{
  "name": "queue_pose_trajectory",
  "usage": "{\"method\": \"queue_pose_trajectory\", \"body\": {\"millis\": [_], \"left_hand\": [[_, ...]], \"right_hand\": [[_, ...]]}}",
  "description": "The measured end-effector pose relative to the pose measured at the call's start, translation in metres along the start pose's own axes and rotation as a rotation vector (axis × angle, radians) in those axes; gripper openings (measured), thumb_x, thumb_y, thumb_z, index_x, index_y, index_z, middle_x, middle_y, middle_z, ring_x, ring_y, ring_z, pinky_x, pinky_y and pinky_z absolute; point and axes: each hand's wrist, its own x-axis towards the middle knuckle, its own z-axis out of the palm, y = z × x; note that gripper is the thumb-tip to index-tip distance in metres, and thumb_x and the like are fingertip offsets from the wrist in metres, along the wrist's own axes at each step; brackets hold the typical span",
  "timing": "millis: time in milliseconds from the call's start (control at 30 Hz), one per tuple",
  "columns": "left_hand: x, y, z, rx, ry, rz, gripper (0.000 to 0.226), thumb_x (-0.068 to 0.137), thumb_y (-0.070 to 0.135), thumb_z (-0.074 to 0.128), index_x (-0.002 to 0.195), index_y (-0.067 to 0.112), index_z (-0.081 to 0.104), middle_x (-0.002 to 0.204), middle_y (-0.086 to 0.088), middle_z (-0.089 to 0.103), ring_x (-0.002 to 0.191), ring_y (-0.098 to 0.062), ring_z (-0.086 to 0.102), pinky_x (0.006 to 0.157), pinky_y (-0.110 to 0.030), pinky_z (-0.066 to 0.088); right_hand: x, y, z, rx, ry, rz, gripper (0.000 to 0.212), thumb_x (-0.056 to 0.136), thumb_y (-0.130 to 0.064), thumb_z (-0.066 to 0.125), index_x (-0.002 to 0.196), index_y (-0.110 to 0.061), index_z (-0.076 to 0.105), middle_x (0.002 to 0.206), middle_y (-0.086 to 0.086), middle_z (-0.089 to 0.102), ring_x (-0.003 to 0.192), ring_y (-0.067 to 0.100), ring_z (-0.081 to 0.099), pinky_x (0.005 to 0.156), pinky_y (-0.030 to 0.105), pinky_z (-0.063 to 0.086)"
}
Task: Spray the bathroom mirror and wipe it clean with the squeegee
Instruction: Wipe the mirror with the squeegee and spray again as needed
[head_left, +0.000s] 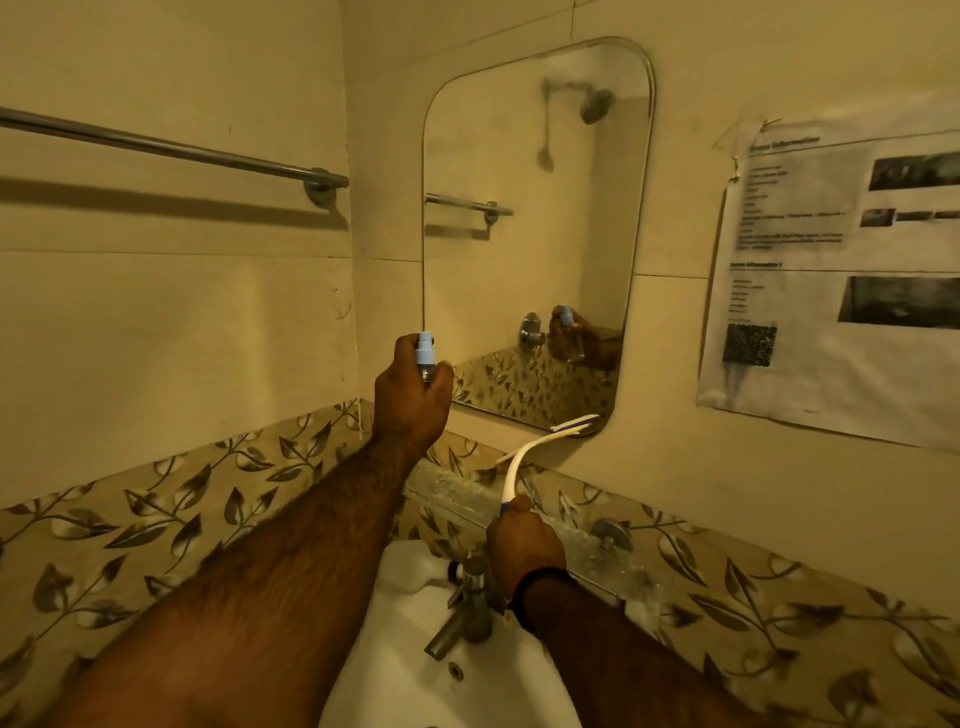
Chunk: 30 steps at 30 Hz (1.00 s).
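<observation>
**Mirror cleaning, bottle up and squeegee ready**

So the left hand (413, 387) is wrapped around a small clear spray bottle with a pale blue pump top (424, 351), fingers curled round the body, blue nozzle sticking up above the knuckles. It's held upright just left of the lower left corner of the tall frameless wall mirror with rounded corners (535, 208). The glass looks a bit hazy up top, and you can see the hand and bottle reflected low down in it, to the right of the real one.

The right hand (524, 538) is lower and to the right, gripping the blue end of a white curved-handle squeegee (519, 457). The handle arcs up and away from that hand, and the blade end sits right at the mirror's bottom edge, with its reflection just above it. Can't tell if the blade is actually touching the glass.

Directly below the right hand is a dull metal tap (465, 613) on a white ceramic basin (405, 649). A narrow clear glass shelf (457, 491) runs between the two hands. Way out left of the bottle hand there's a chrome towel rail (171, 148), and off to the right of the mirror a printed paper notice taped to the wall (831, 280), text too blurry to read.
</observation>
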Motion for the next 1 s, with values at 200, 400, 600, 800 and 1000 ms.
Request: {"method": "queue_pose_trajectory", "body": {"millis": [200,400,600,800,1000], "left_hand": [[-0.001,0.008,0.007,-0.014,-0.025,0.025,0.038,0.092,0.025,0.06,0.129,0.018,0.048,0.094,-0.016,0.066,0.074,-0.035,0.065,0.069,-0.049,0.059],[0.012,0.012,0.004,-0.039,-0.018,0.047,0.039,0.093,0.024,0.06,0.13,0.018,0.048,0.097,-0.015,0.065,0.076,-0.035,0.066,0.071,-0.05,0.059],[0.04,0.008,-0.006,-0.038,0.004,0.079,0.039,0.093,0.025,0.059,0.13,0.02,0.048,0.096,-0.014,0.066,0.071,-0.027,0.064,0.061,-0.036,0.055],[0.076,-0.003,-0.014,-0.05,0.03,0.089,0.039,0.093,0.026,0.058,0.131,0.022,0.047,0.096,-0.01,0.065,0.076,-0.029,0.066,0.07,-0.049,0.06],[0.117,-0.01,-0.012,-0.013,0.085,0.139,0.036,0.092,0.029,0.058,0.127,0.023,0.048,0.089,-0.006,0.067,0.07,-0.025,0.066,0.065,-0.041,0.059]], "right_hand": [[-0.004,0.002,-0.009,0.032,0.012,-0.01,0.023,0.097,-0.03,0.037,0.112,-0.017,0.047,0.091,-0.001,0.059,0.071,0.016,0.051,0.063,0.026,0.042],[-0.001,-0.007,-0.018,0.106,0.105,-0.148,0.029,0.094,-0.041,0.043,0.114,-0.021,0.042,0.077,-0.009,0.052,0.062,0.011,0.05,0.05,0.023,0.038],[0.042,-0.06,-0.043,0.113,0.198,-0.313,0.039,0.092,-0.056,0.037,0.111,-0.021,0.034,0.068,-0.009,0.049,0.054,0.012,0.048,0.045,0.025,0.032],[0.096,-0.143,-0.089,0.176,0.313,-0.49,0.034,0.093,-0.056,0.036,0.101,-0.023,0.03,0.066,-0.005,0.05,0.053,0.016,0.05,0.048,0.029,0.039],[0.141,-0.216,-0.138,0.123,0.443,-0.558,0.045,0.095,-0.053,0.033,0.115,-0.013,0.033,0.078,0.007,0.058,0.061,0.028,0.054,0.053,0.033,0.037]]}}
